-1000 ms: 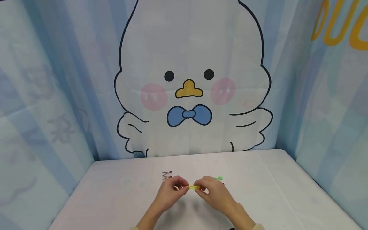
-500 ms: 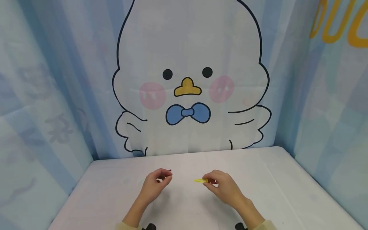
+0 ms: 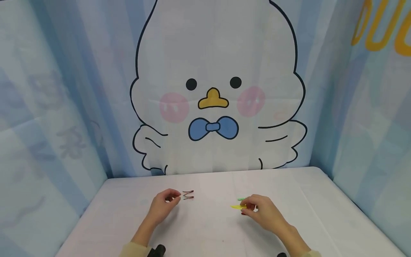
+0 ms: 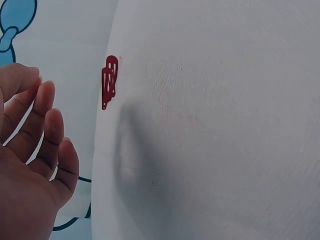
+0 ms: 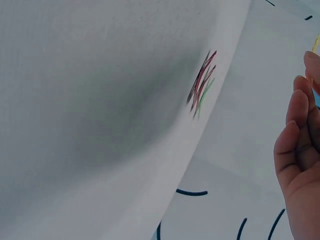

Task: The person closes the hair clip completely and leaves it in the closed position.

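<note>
My right hand (image 3: 266, 212) pinches a yellow snap hair clip (image 3: 236, 207) between thumb and fingertips, raised over the white table. Behind and beneath that hand lies a green hair clip (image 3: 240, 199). Dark red clips (image 5: 202, 77) lie together with the green one in the right wrist view, blurred. My left hand (image 3: 163, 207) hovers at the left with fingers loosely bent and nothing visible in it. Just right of its fingertips are dark red snap clips (image 3: 188, 195). In the left wrist view those red clips (image 4: 109, 80) overlap on the cloth, apart from the hand.
A white cloth covers the table (image 3: 205, 228). Behind it hangs a curtain (image 3: 212, 153) with a cartoon duck, and striped blue curtains (image 3: 48, 125) stand at both sides.
Both hands met at the yellow clip a second ago. Since then the left hand has let go and moved left; the right hand has carried the clip right.
</note>
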`<control>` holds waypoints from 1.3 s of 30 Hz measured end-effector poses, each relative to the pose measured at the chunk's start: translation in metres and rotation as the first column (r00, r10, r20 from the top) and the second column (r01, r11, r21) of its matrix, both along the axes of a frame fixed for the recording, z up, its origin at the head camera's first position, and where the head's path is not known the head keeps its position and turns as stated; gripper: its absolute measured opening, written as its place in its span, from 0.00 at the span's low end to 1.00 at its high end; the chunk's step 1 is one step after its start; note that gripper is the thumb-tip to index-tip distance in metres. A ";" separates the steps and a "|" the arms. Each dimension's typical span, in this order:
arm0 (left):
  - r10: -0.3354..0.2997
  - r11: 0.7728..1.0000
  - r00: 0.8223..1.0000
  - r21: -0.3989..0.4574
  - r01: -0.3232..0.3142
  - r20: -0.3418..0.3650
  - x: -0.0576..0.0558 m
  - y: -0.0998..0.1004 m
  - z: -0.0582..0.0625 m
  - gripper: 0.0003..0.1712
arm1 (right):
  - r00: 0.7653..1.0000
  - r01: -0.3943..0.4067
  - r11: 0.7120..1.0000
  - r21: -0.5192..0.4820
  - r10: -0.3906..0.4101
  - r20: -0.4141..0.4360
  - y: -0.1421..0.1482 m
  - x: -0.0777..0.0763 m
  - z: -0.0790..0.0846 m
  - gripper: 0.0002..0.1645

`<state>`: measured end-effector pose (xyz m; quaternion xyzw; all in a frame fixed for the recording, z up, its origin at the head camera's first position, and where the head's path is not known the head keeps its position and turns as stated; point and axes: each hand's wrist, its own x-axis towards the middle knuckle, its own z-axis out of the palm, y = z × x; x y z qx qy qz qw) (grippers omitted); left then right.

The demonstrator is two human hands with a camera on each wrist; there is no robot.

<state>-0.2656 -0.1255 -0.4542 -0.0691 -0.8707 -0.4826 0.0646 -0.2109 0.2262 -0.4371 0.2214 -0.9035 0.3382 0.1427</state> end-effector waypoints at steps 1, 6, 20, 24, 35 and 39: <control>0.002 1.000 1.000 -0.004 -0.002 0.005 -0.001 -0.001 -0.001 0.06 | 1.000 -0.003 1.000 0.001 0.003 0.009 0.002 0.000 -0.001 0.10; 0.002 1.000 0.999 -0.029 -0.001 0.038 -0.009 -0.008 -0.007 0.05 | 0.998 -0.016 1.000 0.005 0.015 0.066 0.009 -0.001 -0.005 0.08; -0.019 0.999 0.996 -0.040 0.022 0.086 -0.027 -0.010 -0.015 0.07 | 0.976 -0.006 0.996 0.085 -0.012 0.215 0.024 -0.005 -0.007 0.07; -0.017 0.999 0.995 -0.046 0.021 0.094 -0.027 -0.011 -0.018 0.07 | 0.971 -0.015 0.994 0.105 -0.010 0.238 0.026 -0.005 -0.012 0.07; -0.022 0.997 0.995 -0.071 0.029 0.095 -0.034 -0.009 -0.020 0.08 | 0.963 -0.018 0.994 0.112 -0.013 0.268 0.031 -0.007 -0.018 0.07; -0.031 0.994 0.994 -0.099 0.041 0.106 -0.035 -0.008 -0.020 0.08 | 0.948 -0.031 0.993 0.113 -0.007 0.318 0.031 -0.007 -0.018 0.08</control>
